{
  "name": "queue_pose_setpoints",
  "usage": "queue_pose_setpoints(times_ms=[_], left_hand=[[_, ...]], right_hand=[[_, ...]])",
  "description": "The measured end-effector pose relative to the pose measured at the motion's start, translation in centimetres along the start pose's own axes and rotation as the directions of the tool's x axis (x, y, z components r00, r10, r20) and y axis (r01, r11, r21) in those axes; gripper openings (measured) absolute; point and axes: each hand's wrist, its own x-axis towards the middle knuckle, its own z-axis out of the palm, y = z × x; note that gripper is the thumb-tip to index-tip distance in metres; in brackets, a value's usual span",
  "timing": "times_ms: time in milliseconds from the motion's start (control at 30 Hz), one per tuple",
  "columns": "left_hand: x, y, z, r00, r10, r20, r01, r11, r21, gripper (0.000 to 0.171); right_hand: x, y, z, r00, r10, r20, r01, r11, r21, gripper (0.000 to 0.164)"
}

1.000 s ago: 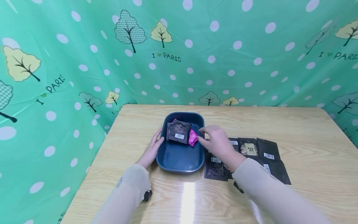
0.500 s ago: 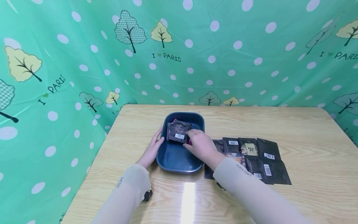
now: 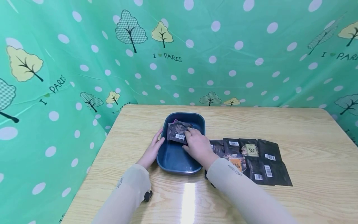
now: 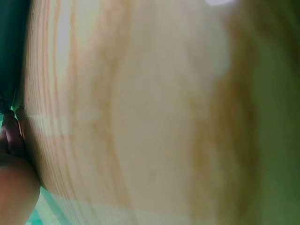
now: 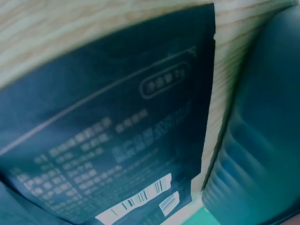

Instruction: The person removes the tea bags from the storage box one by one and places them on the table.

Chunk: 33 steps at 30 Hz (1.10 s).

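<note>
A dark blue plastic bin (image 3: 180,160) stands on the table. My left hand (image 3: 152,150) rests against its left side, fingers straight along the outer wall and the thumb near the rim. Inside the bin, black flat packets (image 3: 179,132) lie overlapped, the top one with a white barcode label; a bit of pink wrapper (image 3: 175,120) peeks out behind them. My right hand (image 3: 198,144) reaches over the right rim, its fingertips at the right edge of the top packet. The palm hides what lies under it, and I cannot tell whether the fingers pinch anything.
Right of the bin, several black packets (image 3: 268,149) lie flat in two rows, partly covered by the right sleeve. In the right wrist view one packet (image 5: 108,136) lies beside the bin's wall (image 5: 262,131). A green printed curtain (image 3: 179,62) hangs behind the wooden table (image 3: 307,149).
My right hand has moved left and down into the bin, covering the pink packet that showed beside the black ones. The left hand and the bin have stayed in place.
</note>
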Motion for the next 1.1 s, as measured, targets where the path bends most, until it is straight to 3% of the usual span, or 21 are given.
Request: queue_pose_setpoints(times_ms=[467,733,1100], left_hand=[[-0.1,-0.1,0.1,1.000,-0.005,-0.002,0.005,1.000,0.006,0.057],[0.0,-0.2,0.2,1.000,0.011,0.003,-0.011,1.000,0.012,0.057],[-0.3,0.2,0.1,1.000,0.025,-0.003,-0.025,0.999,0.034,0.058]], right_hand=[[0.0,0.1,1.0,0.998,-0.055,0.012,0.056,0.981,-0.185,0.067],[-0.1,0.2,1.1,0.997,-0.057,-0.043,0.047,0.979,-0.198,0.054],[-0.1,0.2,1.1,0.989,-0.067,-0.130,0.048,0.989,-0.137,0.038]])
